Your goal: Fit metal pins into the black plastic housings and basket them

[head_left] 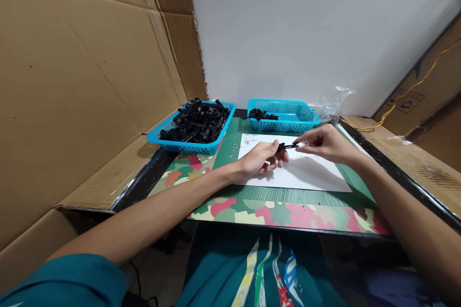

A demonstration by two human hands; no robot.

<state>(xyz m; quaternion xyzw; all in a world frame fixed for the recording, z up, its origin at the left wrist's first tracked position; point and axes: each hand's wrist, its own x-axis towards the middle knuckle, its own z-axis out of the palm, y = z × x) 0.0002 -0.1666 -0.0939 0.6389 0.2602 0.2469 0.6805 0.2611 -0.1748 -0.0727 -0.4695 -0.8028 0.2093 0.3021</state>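
Note:
A small black plastic part is held up above a white sheet of paper. Thumb and fingers of my left hand close round its left end. At its right end, my right hand has its fingertips pinched together; whether they grip the part or some tiny piece at its tip is too small to make out. Little dark and metallic bits lie scattered on the paper's upper left, with a few more beneath my right hand.
A blue basket heaped with black parts stands at the left. Another blue basket at the back holds a few black parts. Clear plastic wrap lies beside it. Cardboard walls rise on the left; yellow wires hang at right.

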